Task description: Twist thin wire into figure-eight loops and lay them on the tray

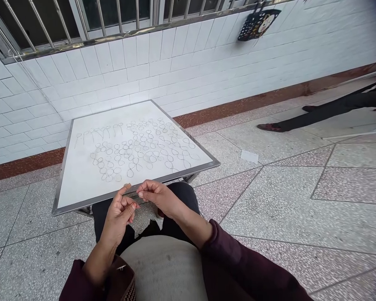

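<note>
My left hand is raised in front of the table's near edge, its thumb and a finger pinched together and the index finger pointing up. Close beside it, my right hand pinches with thumb and index finger. Whatever lies between the fingertips is too thin to make out. Both hands are above my lap, just short of the white table with its grey metal rim. On its top lie many thin, dark, wire-like loops, several shaped like a figure eight. Toward the back left are loops with long tails.
A white tiled wall with a barred window stands behind the table. A dark patterned bag hangs from the bars. At the right, another person's legs stretch out over the speckled floor, where a white paper piece lies.
</note>
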`<state>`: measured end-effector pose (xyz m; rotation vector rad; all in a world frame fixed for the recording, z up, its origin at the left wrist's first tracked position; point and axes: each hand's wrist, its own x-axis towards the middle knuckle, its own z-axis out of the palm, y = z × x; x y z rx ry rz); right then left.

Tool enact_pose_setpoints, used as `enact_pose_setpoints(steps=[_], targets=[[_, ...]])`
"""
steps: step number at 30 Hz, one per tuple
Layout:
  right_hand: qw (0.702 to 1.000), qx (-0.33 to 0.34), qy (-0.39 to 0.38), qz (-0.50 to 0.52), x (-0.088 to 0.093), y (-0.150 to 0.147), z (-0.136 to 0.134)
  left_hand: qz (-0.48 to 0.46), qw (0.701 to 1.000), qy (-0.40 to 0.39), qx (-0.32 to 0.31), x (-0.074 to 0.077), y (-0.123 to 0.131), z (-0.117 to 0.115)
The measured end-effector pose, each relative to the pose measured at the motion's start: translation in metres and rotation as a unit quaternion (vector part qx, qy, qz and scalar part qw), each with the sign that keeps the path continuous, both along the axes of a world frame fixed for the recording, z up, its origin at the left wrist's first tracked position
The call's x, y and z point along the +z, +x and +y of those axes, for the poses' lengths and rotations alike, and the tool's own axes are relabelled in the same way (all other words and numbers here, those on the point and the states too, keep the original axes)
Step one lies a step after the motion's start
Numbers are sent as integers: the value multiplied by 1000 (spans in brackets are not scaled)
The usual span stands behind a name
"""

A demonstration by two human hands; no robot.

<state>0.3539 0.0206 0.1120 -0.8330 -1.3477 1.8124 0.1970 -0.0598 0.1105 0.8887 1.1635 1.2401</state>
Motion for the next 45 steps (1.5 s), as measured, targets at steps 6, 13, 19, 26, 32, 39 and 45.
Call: enact_pose_setpoints(steps=[6, 13, 19, 26, 32, 39, 45], targets=[[1000, 5, -16, 7, -5, 3, 5, -4, 999, -31, -10, -4, -4, -2], [999, -25, -18, -13, -9, 11, 13, 2, 998, -69, 5, -26, -8, -12], [999, -30, -25, -20, -21, 11, 17, -8, 996, -91, 25, -34, -8, -18], [992, -115, 9, -49, -12, 35, 35, 115, 985, -106, 77, -56, -36, -22], [997, -56, 10, -47, 3, 24, 18, 140, 982, -4, 127, -13, -34, 1], [1000, -20, 2, -14, 7, 10, 1, -62, 996, -57, 4, 4, 11, 26], [999, -27, 8, -23, 6, 9, 0, -100, 993, -62, 10, 2, 8, 23]])
